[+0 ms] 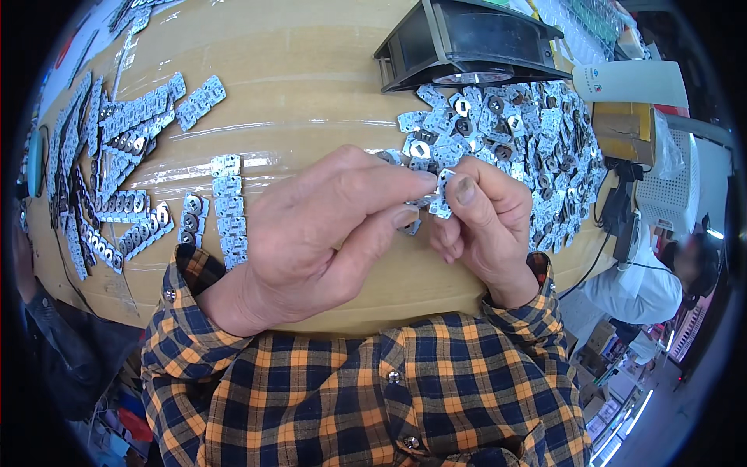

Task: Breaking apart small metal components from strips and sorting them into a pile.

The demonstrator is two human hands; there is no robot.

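Both my hands meet over the near edge of the large pile of small circuit boards (pixel 548 167). My right hand (pixel 494 222) is closed, its thumb and curled fingers pinching a small white circuit board (pixel 440 204). From the left, my left hand (pixel 319 226) reaches to the same board, with thumb and forefinger closed on its left side. The fingertips hide part of the board. Loose boards in the pile lie face up and face down, some with round metal parts. Left of my left hand, a column of joined boards (pixel 229 206) lies on the brown tabletop (pixel 311 93).
Stacked board strips (pixel 128 117) cover the table's left side, with a short strip (pixel 192 219) nearer me. A black box fan (pixel 475 43) stands behind the pile. At right are a white container (pixel 632 82), a yellow-brown box (pixel 622 131) and a white perforated basket (pixel 671 179). Another person (pixel 642 280) is beyond.
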